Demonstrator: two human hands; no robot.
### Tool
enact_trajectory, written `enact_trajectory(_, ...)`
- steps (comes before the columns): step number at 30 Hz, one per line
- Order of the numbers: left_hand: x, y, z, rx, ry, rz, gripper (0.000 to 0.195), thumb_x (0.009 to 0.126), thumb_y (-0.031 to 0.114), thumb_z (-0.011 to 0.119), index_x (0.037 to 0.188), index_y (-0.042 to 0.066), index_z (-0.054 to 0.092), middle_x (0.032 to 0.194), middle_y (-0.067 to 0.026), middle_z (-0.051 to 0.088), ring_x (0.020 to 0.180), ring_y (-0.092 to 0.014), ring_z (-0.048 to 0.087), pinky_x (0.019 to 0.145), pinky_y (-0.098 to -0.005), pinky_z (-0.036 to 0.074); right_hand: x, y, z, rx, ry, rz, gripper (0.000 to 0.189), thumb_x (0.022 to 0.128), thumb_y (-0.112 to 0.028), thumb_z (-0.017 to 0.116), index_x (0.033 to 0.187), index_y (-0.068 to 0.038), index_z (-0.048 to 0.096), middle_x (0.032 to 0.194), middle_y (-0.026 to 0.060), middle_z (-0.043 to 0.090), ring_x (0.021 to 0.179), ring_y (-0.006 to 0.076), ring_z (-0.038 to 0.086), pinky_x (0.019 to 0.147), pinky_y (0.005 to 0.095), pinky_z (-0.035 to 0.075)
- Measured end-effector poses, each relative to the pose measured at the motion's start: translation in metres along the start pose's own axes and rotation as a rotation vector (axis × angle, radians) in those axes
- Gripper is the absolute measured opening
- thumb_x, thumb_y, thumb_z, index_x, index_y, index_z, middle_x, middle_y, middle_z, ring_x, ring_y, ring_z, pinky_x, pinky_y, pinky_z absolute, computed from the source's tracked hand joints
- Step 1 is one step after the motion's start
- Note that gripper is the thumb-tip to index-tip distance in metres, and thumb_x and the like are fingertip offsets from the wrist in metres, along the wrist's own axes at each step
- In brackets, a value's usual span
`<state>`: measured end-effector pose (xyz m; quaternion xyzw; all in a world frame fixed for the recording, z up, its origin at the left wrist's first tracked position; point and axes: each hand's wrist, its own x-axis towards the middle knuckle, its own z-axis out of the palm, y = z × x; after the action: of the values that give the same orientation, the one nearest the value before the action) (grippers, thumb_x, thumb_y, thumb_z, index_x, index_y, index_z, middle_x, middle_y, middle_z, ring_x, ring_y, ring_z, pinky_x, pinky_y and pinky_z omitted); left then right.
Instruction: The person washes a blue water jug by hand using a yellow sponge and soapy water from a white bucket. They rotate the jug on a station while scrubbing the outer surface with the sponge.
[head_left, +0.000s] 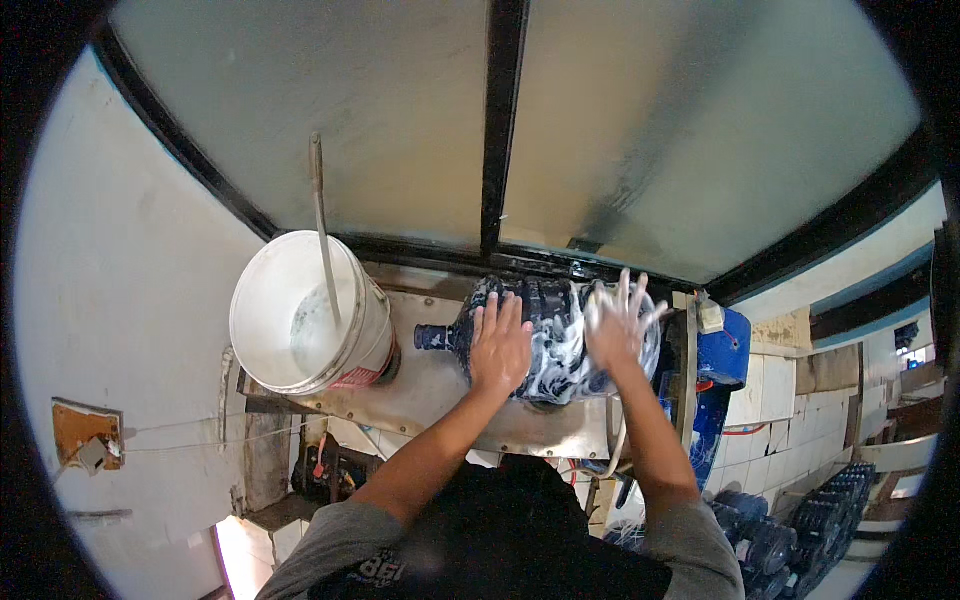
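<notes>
A large clear blue plastic water jug (551, 330) lies on its side on a metal-topped bench (427, 390), its neck to the left. White suds streak its middle and right part. My left hand (501, 346) rests flat on the jug's shoulder, fingers extended. My right hand (619, 326), slightly blurred and soapy, is over the base end with fingers spread; a pale yellowish patch shows beside its fingers, too blurred to name. Left of the jug, a white plastic bucket (360, 315) leans towards me with cloudy liquid inside. A long-handled tool (322, 217) stands in it, its lower end hidden.
Behind the bench rise framed frosted glass panes (405, 135). A blue plastic container (724, 349) is at the bench's right end. A pale hose (619, 450) hangs by the front edge. More water jugs (765, 540) stand at lower right. A cable (217, 444) crosses the left wall.
</notes>
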<state>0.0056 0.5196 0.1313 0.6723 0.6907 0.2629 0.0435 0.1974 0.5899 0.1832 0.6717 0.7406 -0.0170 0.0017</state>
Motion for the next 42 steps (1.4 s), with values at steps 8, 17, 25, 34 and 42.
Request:
enact_trajectory(8,0.015,-0.011,0.014,-0.213,0.162,-0.422,0.053,0.104,0.030,0.049,0.145,-0.003,0.048,0.151,-0.0212,0.049,0.140,-0.042,0.044,0.119,-0.0484,0.031,0.052,-0.092,0.035,0.214,-0.159,-0.166,0.041,0.098,-0.028,0.047,0.123,-0.002,0.067,0.132,0.0213,0.065,0.132,0.0363,0.055,0.120,0.0484,0.032)
enact_trajectory(17,0.010,-0.012,0.012,-0.208,0.156,-0.355,0.052,0.107,0.031,0.041,0.145,-0.003,0.049,0.152,-0.0194,0.050,0.141,-0.042,0.042,0.121,-0.0463,0.030,0.081,-0.045,0.005,-0.040,-0.366,-0.101,0.052,0.101,-0.044,0.041,0.137,-0.013,0.063,0.166,0.0250,0.022,0.157,0.0415,0.009,0.116,0.0753,0.010)
enact_trajectory(25,0.024,-0.028,0.016,-0.514,0.079,-0.465,0.069,0.111,0.045,0.011,0.147,0.002,0.051,0.152,-0.0150,0.051,0.145,-0.039,0.039,0.123,-0.0447,0.025,-0.008,-0.109,0.030,0.410,0.047,-0.447,0.047,0.099,-0.030,0.051,0.138,-0.005,0.060,0.149,0.0280,0.048,0.142,0.0431,0.041,0.120,0.0504,0.030)
enact_trajectory(34,0.020,-0.022,0.021,-0.412,0.086,-0.372,0.066,0.110,0.043,0.014,0.149,0.002,0.048,0.155,-0.0154,0.047,0.146,-0.039,0.037,0.124,-0.0444,0.024,0.103,-0.111,0.042,-0.007,-0.481,-0.366,0.040,0.097,-0.028,0.049,0.120,-0.005,0.073,0.140,0.0250,0.058,0.133,0.0397,0.054,0.112,0.0488,0.042)
enact_trajectory(42,0.027,-0.036,0.020,-0.419,0.022,-0.379,0.063,0.107,0.047,0.036,0.150,0.002,0.047,0.155,-0.0170,0.047,0.147,-0.036,0.038,0.122,-0.0426,0.027,-0.056,-0.083,0.065,0.358,0.275,-0.642,0.059,0.088,-0.018,0.065,0.143,-0.002,0.052,0.152,0.0220,0.047,0.144,0.0428,0.039,0.121,0.0553,0.027)
